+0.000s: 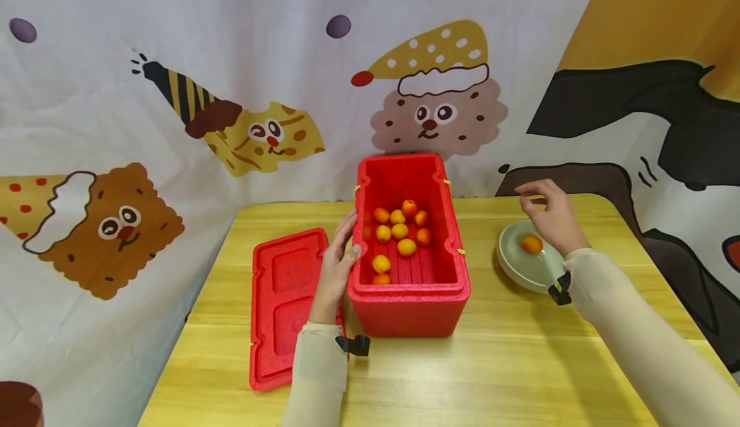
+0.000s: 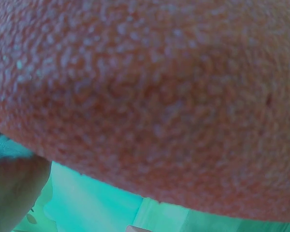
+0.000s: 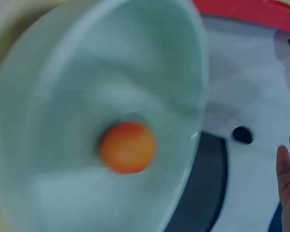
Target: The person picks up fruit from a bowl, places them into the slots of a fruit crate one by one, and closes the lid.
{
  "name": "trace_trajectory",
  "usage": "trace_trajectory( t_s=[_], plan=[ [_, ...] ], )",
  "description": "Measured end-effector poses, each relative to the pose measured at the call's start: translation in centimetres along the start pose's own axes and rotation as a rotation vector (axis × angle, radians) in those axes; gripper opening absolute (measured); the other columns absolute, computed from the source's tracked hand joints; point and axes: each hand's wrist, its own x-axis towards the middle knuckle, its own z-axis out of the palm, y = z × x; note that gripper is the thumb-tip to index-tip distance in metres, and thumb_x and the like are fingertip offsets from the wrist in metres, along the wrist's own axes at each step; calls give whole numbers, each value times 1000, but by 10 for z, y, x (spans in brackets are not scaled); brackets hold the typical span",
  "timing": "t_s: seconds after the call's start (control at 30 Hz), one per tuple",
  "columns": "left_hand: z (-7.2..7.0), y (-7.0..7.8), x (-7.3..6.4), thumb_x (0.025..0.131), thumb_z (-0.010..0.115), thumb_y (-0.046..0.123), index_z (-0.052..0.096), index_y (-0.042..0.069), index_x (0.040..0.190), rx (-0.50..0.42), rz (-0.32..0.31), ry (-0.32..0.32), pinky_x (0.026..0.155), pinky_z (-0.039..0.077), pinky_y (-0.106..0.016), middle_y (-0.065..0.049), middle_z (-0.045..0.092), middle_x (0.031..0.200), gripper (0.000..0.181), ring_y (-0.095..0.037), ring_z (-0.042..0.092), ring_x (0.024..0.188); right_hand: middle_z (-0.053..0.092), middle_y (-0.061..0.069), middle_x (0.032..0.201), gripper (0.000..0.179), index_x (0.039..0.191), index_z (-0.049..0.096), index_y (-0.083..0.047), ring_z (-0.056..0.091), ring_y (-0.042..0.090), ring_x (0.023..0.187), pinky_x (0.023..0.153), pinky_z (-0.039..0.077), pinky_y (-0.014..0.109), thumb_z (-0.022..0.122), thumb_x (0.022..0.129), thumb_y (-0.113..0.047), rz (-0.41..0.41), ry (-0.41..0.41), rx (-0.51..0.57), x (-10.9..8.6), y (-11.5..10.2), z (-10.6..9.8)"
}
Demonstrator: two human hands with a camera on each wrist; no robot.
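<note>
A red foam box (image 1: 410,311) stands lidless, with several small round yellow and orange fruits (image 1: 407,247) inside. My left hand (image 1: 335,266) lies against its left wall, thumb at the rim and fingers along the outside. Skin fills most of the left wrist view. Over the far side of a pale green bowl (image 1: 511,266), my right hand (image 1: 552,215) is raised with loosely bent fingers and nothing visible in them. One orange fruit (image 3: 128,147) sits in that bowl, apart from the fingers.
The red lid (image 1: 289,311) lies flat on the wooden table (image 1: 509,375), left of the box and partly under my left forearm. Behind the table hangs a cartoon-printed cloth (image 1: 277,42). Yellow cord loops (image 1: 460,252) show at the box's rim.
</note>
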Motion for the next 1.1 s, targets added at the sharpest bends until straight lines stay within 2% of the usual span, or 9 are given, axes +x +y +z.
trace_trajectory(
  t_s=[0.07,0.2,0.27,0.47,0.67,0.9,1.1],
  plan=[
    [-1,-8,4,96,49,0,34,-6,149,-8,22,-6,104,41,-36,-17,27,157,55,-26,28,141,54,14,116,22,117,64,2,53,21,104,91,45,30,56,98,-7,21,-8,-1,-4,9,-3],
    [-3,-25,9,97,49,2,38,0,149,-25,62,-1,105,40,-37,-10,30,157,54,-22,29,141,52,19,119,25,121,60,4,53,34,108,94,43,55,55,98,-6,60,-36,-11,-10,24,-8],
    [-4,-30,8,97,50,5,39,2,149,-31,69,9,105,40,-37,-7,32,156,53,-21,30,141,53,20,122,29,125,56,4,52,37,110,94,41,59,55,98,-7,82,-58,-11,-15,29,-7],
    [-7,-34,-1,96,54,13,43,8,149,-25,58,33,102,43,-37,-1,35,154,54,-21,32,139,52,25,127,40,134,46,6,51,40,114,94,42,57,55,99,-10,134,-117,1,-28,44,1],
    [-7,-33,-2,96,52,9,42,5,149,-27,46,33,103,42,-37,-4,34,155,54,-21,32,139,47,27,124,36,128,51,9,49,45,109,93,40,60,57,99,-11,140,-205,-54,-38,54,7],
    [-8,-31,2,95,47,0,37,-2,149,-38,29,16,106,39,-38,-13,29,157,55,-24,29,141,46,28,124,38,129,50,10,50,47,110,93,41,60,58,98,-11,162,-247,-64,-41,61,11],
    [-7,-32,1,96,50,5,39,2,149,-33,47,16,105,40,-37,-7,32,156,54,-22,30,140,48,29,120,37,124,55,9,49,47,109,93,37,61,64,94,-11,139,-282,-122,-44,69,13]
  ],
)
